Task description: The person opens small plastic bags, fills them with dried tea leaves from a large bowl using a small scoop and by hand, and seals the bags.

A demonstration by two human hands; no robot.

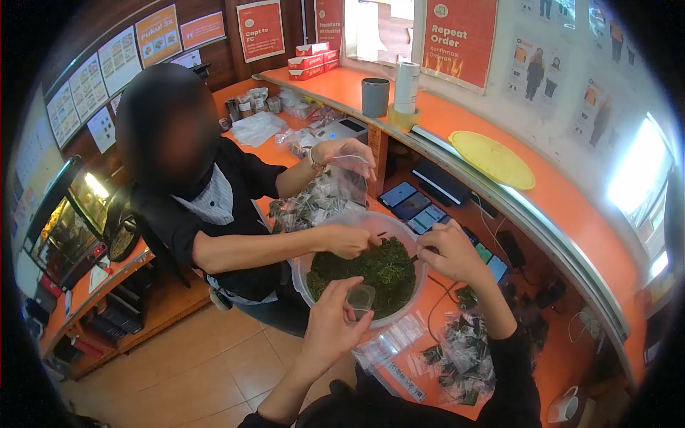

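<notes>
Scooping seems in hand: at centre frame, the left hand [330,324] grips a small clear bag [362,297] by the tub [395,317] of greens [391,269]; the right hand [454,254] pinches a thin handle. A load needs the bag's mouth wide.

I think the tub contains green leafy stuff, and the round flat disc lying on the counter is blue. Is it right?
The disc on the counter is yellow, not blue; the head view shows this. The rest is right.
</notes>
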